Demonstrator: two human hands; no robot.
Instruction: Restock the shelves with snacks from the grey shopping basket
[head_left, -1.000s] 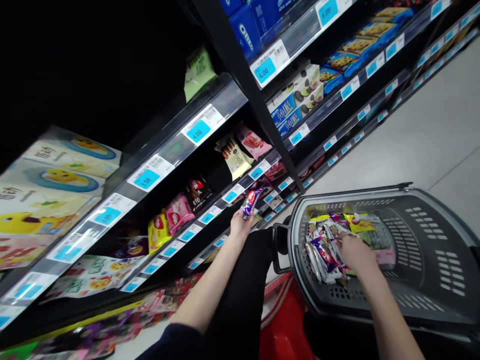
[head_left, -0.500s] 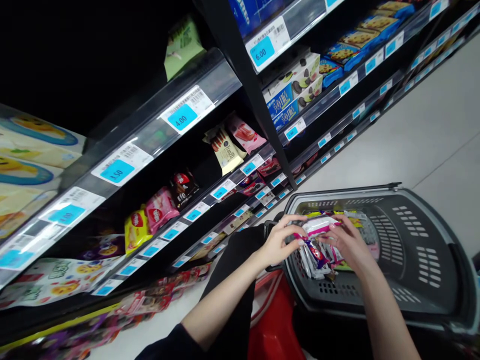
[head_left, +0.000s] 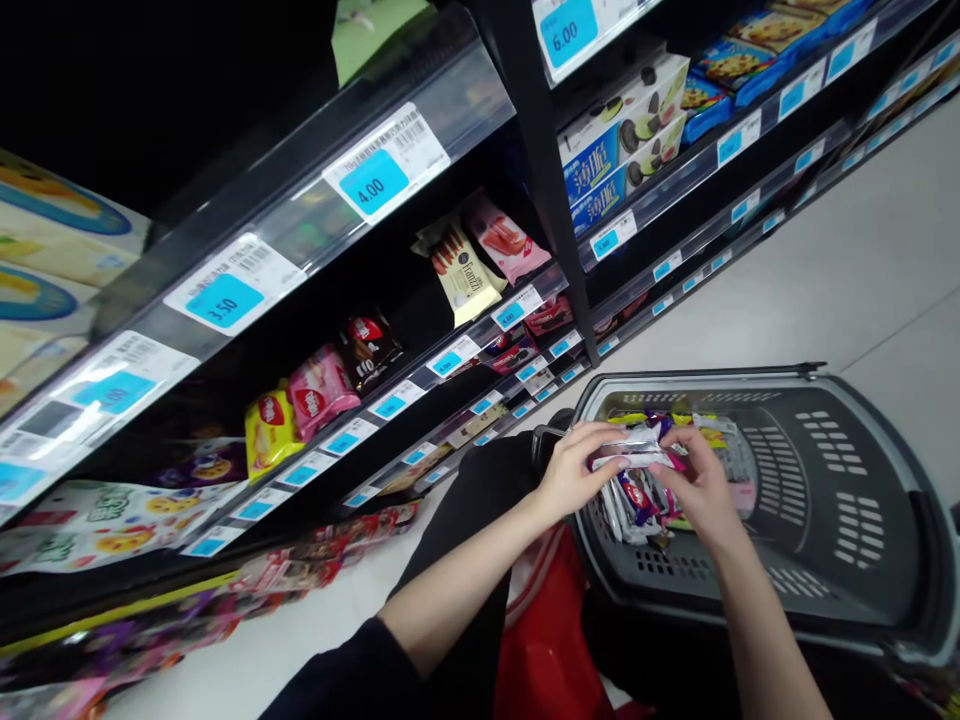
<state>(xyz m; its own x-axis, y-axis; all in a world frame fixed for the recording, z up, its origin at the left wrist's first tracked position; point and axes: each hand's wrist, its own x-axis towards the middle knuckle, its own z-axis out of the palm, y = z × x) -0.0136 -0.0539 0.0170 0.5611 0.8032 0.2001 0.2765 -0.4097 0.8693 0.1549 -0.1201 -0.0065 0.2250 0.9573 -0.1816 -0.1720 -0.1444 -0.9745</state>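
Over the left part of a grey basket (head_left: 817, 500), my left hand (head_left: 581, 468) pinches one end of small silvery-white snack packets (head_left: 634, 447). The other end is between the thumb and fingers of my right hand (head_left: 697, 482). At least two packets seem to lie together there; their edges are partly covered by my fingers. Beneath them in the basket are several small wrapped snacks, among them a purple packet (head_left: 637, 497) with a red label and some silver and yellow ones.
Dark shelves with blue price tags (head_left: 373, 180) run along the left and top. They hold pink packets (head_left: 322, 388), a yellow packet (head_left: 271, 430) and blue-white boxes (head_left: 622, 150). A red object (head_left: 551, 640) stands below the basket, beside my dark-clothed leg (head_left: 461, 540).
The held packet's pink-edged white face has turned and now shows silvery-white surfaces. Both hands remain over the basket. The camera view has shifted, so the upper shelves sit higher in the picture.
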